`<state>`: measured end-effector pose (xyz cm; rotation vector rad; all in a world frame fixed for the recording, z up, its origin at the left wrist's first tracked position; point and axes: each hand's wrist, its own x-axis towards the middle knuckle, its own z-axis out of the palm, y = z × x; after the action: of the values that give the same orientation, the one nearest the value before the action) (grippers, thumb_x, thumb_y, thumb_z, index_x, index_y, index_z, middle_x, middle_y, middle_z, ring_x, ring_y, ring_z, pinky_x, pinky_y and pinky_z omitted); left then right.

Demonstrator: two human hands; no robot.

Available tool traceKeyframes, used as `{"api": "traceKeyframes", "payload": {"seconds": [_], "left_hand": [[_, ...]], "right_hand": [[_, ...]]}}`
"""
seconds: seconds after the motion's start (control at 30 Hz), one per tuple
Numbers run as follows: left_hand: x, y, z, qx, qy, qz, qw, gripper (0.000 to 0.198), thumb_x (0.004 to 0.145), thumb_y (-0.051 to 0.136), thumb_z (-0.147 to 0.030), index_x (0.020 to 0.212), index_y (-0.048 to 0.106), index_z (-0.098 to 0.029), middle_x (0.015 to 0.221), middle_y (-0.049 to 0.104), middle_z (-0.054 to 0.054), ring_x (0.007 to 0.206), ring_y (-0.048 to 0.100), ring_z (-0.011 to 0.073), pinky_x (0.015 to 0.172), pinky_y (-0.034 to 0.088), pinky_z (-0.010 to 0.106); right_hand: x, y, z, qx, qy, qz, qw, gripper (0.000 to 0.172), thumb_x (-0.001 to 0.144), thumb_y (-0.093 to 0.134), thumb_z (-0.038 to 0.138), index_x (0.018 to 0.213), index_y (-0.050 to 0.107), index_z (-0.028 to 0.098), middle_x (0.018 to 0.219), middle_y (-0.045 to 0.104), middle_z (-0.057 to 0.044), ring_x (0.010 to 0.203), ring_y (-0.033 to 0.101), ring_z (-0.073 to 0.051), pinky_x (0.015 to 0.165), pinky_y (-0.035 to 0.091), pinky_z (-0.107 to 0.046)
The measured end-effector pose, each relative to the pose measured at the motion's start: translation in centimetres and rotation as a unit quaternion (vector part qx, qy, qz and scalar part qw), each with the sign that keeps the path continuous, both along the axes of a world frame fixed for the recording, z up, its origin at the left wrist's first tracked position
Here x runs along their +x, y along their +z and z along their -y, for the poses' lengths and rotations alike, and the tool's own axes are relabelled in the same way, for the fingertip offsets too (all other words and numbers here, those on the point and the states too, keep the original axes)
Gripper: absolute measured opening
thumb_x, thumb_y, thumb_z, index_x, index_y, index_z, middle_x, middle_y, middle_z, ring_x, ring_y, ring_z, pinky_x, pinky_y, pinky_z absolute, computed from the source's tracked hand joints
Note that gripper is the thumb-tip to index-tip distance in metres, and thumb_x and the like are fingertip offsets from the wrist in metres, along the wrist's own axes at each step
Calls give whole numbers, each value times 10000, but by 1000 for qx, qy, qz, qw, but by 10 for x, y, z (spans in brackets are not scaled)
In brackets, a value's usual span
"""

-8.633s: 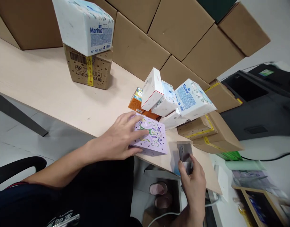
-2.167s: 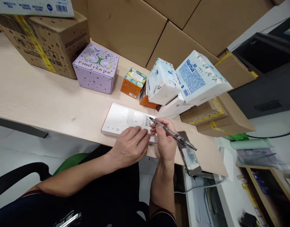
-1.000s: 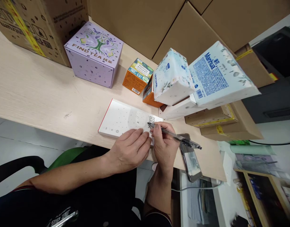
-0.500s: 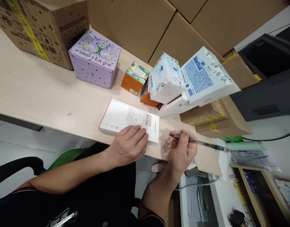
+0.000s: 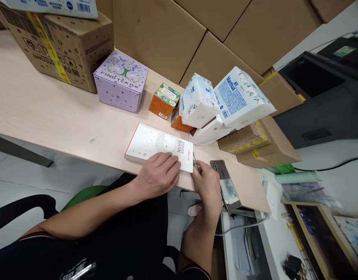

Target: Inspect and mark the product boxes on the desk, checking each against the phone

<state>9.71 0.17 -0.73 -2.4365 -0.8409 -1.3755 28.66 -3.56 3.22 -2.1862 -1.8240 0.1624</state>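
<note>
A flat white box [image 5: 155, 142] printed "POWER BANK", red along its left edge, lies near the front edge of the table. My left hand [image 5: 158, 175] rests on the box's near side, fingers together and bent over its top. Just past the box's right end, my right hand [image 5: 206, 181] is closed around a dark pen [image 5: 194, 158], most of which is hidden by the fingers. To the right of that hand, a phone [image 5: 227, 184] lies on the table.
Behind the white box stand a purple tea box [image 5: 120, 87], small orange boxes [image 5: 163, 103] and tissue packs [image 5: 234, 99]. A large carton [image 5: 71, 50] is at back left, stacked cartons [image 5: 255, 142] at right. Beneath the table edge is a green chair seat [image 5: 82, 196].
My right hand has moved left and down to the white box's right end with the pen, which now points away from me. The phone beside it has come into sight. The camera view has shifted slightly.
</note>
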Motion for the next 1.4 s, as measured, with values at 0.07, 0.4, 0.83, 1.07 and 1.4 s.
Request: {"api": "traceKeyframes", "payload": {"seconds": [0.07, 0.4, 0.83, 1.07, 1.4], "left_hand": [[0, 0, 0, 0, 1, -1, 1000, 151, 930, 646, -183, 1045, 700, -100, 1040, 772, 116, 978, 715, 286, 820, 599, 415], [-2, 1, -1, 2, -1, -8, 1000, 161, 933, 633, -186, 1056, 706, -111, 1050, 777, 114, 981, 719, 286, 825, 601, 412], [-1, 1, -1, 3, -7, -3, 1000, 151, 925, 631, -164, 1051, 696, -113, 1029, 770, 124, 968, 707, 281, 799, 589, 409], [-1, 1, -1, 5, 0, -7, 1000, 144, 926, 632, -171, 1043, 698, -120, 1040, 765, 114, 973, 706, 277, 817, 582, 402], [0, 3, 0, 4, -7, -2, 1000, 146, 910, 629, -143, 1035, 695, -110, 1008, 760, 126, 960, 699, 282, 798, 566, 404]], "right_hand": [[1, -4, -1, 28, 3, 1, 1000, 449, 1017, 439, 443, 1096, 774, 154, 944, 763, -140, 805, 655, -244, 748, 447, -343], [69, -2, 66, 68, -193, 14, 979, 927, 837, 579, 745, 1496, 544, 93, 1461, 586, -280, 1371, 498, -444, 1137, 390, -613], [82, -8, 59, 30, -200, -12, 979, 851, 845, 588, 692, 1459, 591, 103, 1377, 681, -247, 1324, 555, -424, 1116, 429, -580], [69, -10, 65, 97, -226, -31, 969, 926, 739, 689, 663, 1464, 593, 95, 1378, 688, -249, 1301, 590, -435, 1123, 427, -608], [17, 7, 86, 280, -140, -596, 739, 718, 803, 560, 706, 1362, 650, 265, 1264, 721, -156, 1031, 716, -335, 907, 578, -566]]}}
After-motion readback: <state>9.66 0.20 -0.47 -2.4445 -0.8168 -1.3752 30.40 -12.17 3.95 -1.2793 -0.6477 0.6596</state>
